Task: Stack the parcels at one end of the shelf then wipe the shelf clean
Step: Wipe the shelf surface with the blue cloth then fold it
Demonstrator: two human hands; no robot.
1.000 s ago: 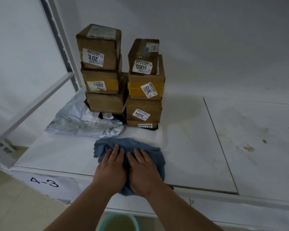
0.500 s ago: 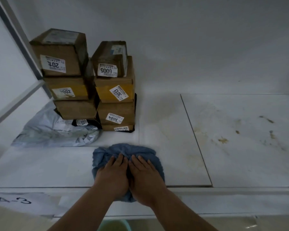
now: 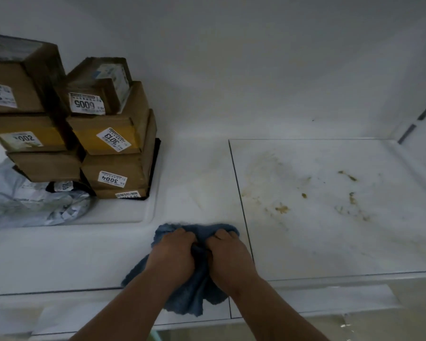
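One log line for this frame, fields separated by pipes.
phase: wiping | both hands grip blue terry cloth | brown cardboard parcels stacked left | brown stains right

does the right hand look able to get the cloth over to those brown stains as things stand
Probably yes: the right hand grips the blue cloth just left of the seam, and nothing stands on the shelf between it and the brown stains.

Blue cloth (image 3: 190,291) on white shelf (image 3: 305,242) marked with yellowish-brown stains (image 3: 282,209). Brown cardboard parcels (image 3: 113,168) bearing white labels with black numerals; yellow tape band on parcel 3013 (image 3: 108,141). Grey crinkled plastic mailer (image 3: 22,205) at left.
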